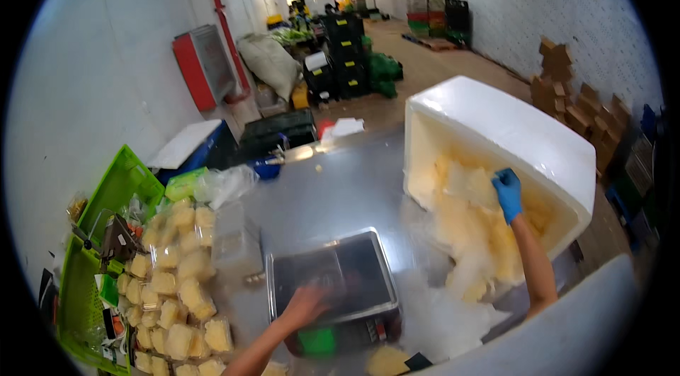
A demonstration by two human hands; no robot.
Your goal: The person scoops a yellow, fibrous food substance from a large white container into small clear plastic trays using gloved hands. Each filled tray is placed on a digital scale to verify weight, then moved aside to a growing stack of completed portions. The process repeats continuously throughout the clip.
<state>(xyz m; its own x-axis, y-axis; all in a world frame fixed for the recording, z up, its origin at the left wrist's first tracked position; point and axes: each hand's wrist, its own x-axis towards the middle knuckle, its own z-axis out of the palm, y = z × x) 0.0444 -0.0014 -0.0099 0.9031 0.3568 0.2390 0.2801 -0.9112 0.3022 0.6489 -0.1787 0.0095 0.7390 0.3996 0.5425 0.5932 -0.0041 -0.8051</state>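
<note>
My left hand (309,301), bare and blurred, is over the dark platform of a bench scale (340,275) with a bright metal rim. A green display (317,341) glows on the scale's front. My right hand (508,193), in a blue glove, reaches into a white foam box (499,121) lying on its side. The gloved fingers are curled beside a pale yellow shredded food (473,216), which spills from the box onto clear plastic sheeting (441,312). Whether the glove grips anything is unclear. On the left, several clear packs of pale yellow food (180,275) lie piled.
Beside the packs stands a stack of clear plastic containers (236,240). A lime-green crate (85,291) and a tape dispenser (119,235) are at far left. The steel table (334,185) ends before stacked black crates (348,57). Flattened cardboard (579,105) leans along the right wall.
</note>
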